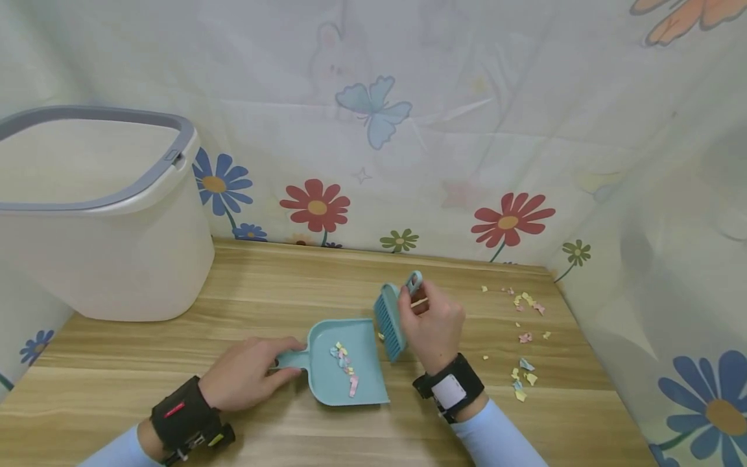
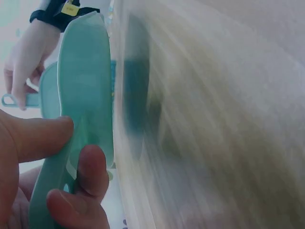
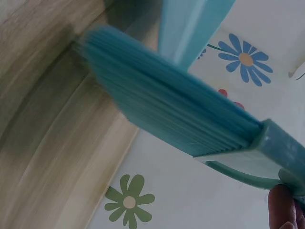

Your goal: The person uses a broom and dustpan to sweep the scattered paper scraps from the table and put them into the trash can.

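On the wood-grain tabletop [image 1: 175, 350], the person's left hand [image 1: 248, 381] curls its fingers and thumb round the short handle of a small light-blue plastic dustpan [image 1: 347, 363], which lies flat near the middle of the tabletop with its open mouth facing right. A short line of pastel paper scraps [image 1: 344, 366] lies inside the pan. The right hand [image 1: 430, 327] grips the handle of a small blue plastic hand brush [image 1: 390, 319], held tilted just above the pan's right edge, bristles pointing left and down toward the pan. In the right wrist view the bristles [image 3: 167, 105] hang close over the wood, blurred. More loose scraps of coloured paper [image 1: 525, 337] are scattered on the tabletop to the right of the brush, well apart from the pan. At the far left stands a large cream plastic bin with a grey rim [image 1: 105, 259], and a flower-printed cloth [image 1: 408, 162] hangs behind and to the right.
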`<state>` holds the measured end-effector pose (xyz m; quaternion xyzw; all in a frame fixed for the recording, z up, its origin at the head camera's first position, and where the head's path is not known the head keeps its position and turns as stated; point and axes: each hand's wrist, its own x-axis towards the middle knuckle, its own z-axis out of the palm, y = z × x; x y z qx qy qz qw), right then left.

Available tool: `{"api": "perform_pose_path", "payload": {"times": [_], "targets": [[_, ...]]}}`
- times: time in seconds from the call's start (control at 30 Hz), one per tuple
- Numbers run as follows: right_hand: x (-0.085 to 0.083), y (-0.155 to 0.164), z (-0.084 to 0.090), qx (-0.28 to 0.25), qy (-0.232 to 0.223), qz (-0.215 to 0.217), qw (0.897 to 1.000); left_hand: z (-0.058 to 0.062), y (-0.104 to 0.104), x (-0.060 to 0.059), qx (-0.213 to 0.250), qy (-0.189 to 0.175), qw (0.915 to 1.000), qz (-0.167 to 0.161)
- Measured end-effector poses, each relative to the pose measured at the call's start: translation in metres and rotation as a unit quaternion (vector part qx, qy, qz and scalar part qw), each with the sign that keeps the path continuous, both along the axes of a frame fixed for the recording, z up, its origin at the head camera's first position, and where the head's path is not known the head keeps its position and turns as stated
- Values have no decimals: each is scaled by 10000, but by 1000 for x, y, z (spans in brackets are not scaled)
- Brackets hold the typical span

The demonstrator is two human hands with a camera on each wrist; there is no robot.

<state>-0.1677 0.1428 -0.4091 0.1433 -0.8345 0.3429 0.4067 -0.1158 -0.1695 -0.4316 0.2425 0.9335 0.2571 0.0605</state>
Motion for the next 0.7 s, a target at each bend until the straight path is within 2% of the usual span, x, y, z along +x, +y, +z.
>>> {"api": "perform_pose_path", "payload": {"times": [0.1,0.27,0.4,0.6,0.7], "targets": [[1,1,2,-160,-42,58,9998,-1,1,1,14,-9,9999,-165],[4,1,9,-422,-4,154,9990,-2,1,1,-37,-2,9999,-159],[5,2,11,-325,13,112,9994,0,0,1,26,-24,9999,-151],[3,2,7,-241,-50,95,9997,3,1,4,229,-92,9989,-395],[3,1,6,-288,-30,134,9995,2,2,5,200,-88,9989,-405]]}}
